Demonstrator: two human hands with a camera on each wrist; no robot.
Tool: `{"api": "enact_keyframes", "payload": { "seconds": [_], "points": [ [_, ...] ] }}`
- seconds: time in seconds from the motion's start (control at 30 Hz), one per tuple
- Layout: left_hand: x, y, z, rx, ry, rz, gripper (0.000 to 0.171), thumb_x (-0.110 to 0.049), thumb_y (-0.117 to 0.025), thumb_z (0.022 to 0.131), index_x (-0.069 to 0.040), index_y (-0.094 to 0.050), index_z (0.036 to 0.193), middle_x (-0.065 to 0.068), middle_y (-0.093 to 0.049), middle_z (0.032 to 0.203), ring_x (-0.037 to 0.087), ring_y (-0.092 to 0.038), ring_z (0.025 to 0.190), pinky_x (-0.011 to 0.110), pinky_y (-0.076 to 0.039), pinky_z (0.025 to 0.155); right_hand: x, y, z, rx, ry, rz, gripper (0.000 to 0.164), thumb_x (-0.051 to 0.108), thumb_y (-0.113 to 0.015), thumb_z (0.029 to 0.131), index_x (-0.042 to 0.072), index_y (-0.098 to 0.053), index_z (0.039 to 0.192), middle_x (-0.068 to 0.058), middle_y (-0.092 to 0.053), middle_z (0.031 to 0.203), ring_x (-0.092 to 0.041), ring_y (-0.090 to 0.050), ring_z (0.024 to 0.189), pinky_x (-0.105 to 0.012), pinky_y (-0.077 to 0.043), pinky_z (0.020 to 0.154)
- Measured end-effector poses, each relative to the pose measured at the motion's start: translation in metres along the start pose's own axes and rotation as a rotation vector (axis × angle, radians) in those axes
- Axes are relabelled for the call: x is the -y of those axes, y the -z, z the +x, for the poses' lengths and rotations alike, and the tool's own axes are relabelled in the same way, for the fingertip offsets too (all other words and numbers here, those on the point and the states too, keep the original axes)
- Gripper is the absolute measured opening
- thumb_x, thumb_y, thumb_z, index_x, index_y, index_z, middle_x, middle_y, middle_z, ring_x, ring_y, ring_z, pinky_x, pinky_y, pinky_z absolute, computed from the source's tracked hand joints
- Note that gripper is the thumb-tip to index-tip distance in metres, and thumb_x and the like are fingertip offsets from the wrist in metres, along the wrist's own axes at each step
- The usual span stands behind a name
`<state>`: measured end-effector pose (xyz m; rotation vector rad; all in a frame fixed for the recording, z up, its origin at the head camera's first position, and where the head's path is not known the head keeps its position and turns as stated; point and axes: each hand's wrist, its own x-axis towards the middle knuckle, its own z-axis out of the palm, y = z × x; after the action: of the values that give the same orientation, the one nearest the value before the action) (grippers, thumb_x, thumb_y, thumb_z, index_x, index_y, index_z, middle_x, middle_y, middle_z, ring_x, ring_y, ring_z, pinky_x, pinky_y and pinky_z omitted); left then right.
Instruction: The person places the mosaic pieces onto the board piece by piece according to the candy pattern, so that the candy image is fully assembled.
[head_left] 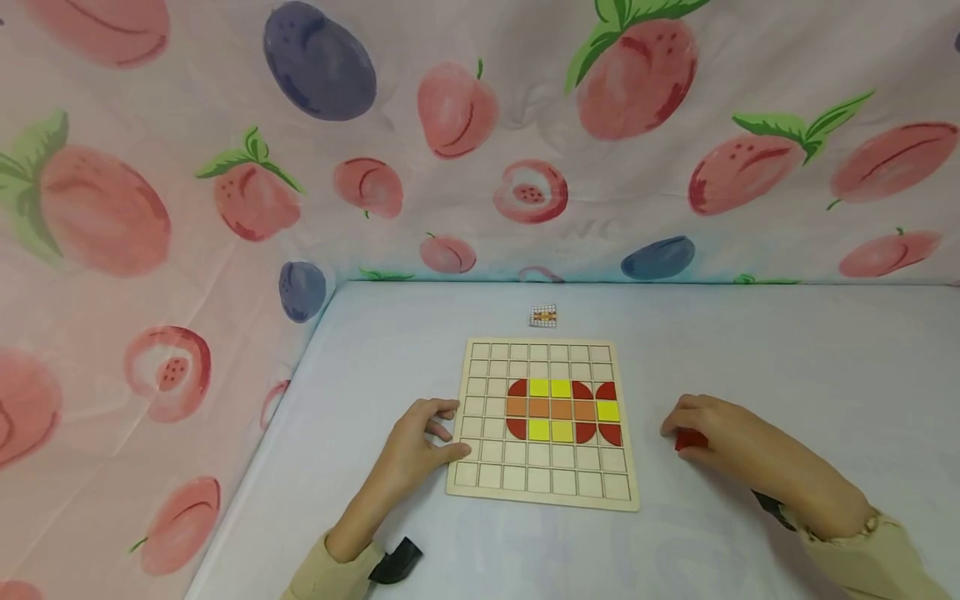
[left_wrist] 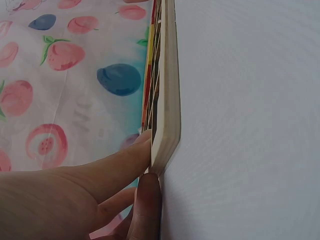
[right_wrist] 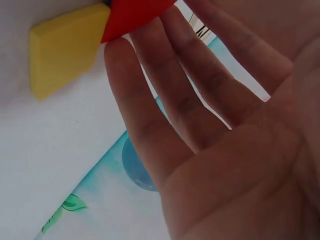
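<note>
A square wooden grid board [head_left: 547, 492] lies flat on the table. Red quarter-circle pieces [head_left: 517, 429], yellow square pieces [head_left: 538, 429] and orange square pieces [head_left: 538, 407] form a fish-like pattern in its cells. My left hand [head_left: 412, 442] touches the board's left edge with thumb and fingertips; in the left wrist view the thumb [left_wrist: 147, 200] lies against the corner. To the right of the board, my right hand [head_left: 723, 433] holds a red block [head_left: 690, 439] at its fingertips. Beside that block in the right wrist view is a yellow block [right_wrist: 67, 50], which the head view does not show.
A small pattern card [head_left: 543, 316] lies behind the board. Fruit-print cloth [head_left: 465, 200] hangs along the back and left of the white table [head_left: 360, 358]. A black strap piece [head_left: 396, 562] sits at the left sleeve.
</note>
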<state>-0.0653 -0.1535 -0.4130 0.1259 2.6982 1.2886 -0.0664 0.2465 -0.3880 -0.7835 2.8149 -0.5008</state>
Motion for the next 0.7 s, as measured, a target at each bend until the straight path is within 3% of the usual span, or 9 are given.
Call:
{"api": "enact_keyframes", "payload": {
  "seconds": [0.23, 0.5, 0.7],
  "points": [
    [0.000, 0.000, 0.000, -0.002, -0.001, -0.003, 0.058, -0.010, -0.086, 0.076, -0.006, -0.062, 0.128, 0.005, -0.061, 0.115, 0.014, -0.059, 0.089, 0.027, -0.049, 0.075, 0.003, 0.002, 0.003, -0.004, -0.016, 0.019, 0.023, 0.007, -0.085, 0.074, 0.017, -0.072, 0.091, 0.009, -0.058, 0.089, -0.006, -0.053, 0.077, -0.026, -0.054, 0.068],
    [-0.001, 0.000, 0.000, -0.003, -0.003, 0.008, 0.058, -0.009, -0.086, 0.076, -0.006, -0.062, 0.128, 0.005, -0.060, 0.114, 0.014, -0.059, 0.090, 0.028, -0.049, 0.076, 0.006, 0.002, 0.005, -0.064, 0.039, 0.043, 0.026, 0.003, -0.086, 0.072, 0.016, -0.071, 0.088, 0.011, -0.053, 0.084, -0.001, -0.051, 0.073, -0.022, -0.051, 0.064],
    [-0.002, 0.000, 0.000, -0.005, 0.000, 0.011, 0.058, -0.009, -0.086, 0.076, -0.006, -0.062, 0.128, 0.005, -0.061, 0.114, 0.014, -0.059, 0.089, 0.027, -0.049, 0.076, 0.010, 0.000, 0.011, -0.023, 0.021, 0.030, 0.023, 0.003, -0.083, 0.075, 0.018, -0.067, 0.082, 0.013, -0.056, 0.078, -0.002, -0.049, 0.070, -0.024, -0.049, 0.063]
  ]
}}
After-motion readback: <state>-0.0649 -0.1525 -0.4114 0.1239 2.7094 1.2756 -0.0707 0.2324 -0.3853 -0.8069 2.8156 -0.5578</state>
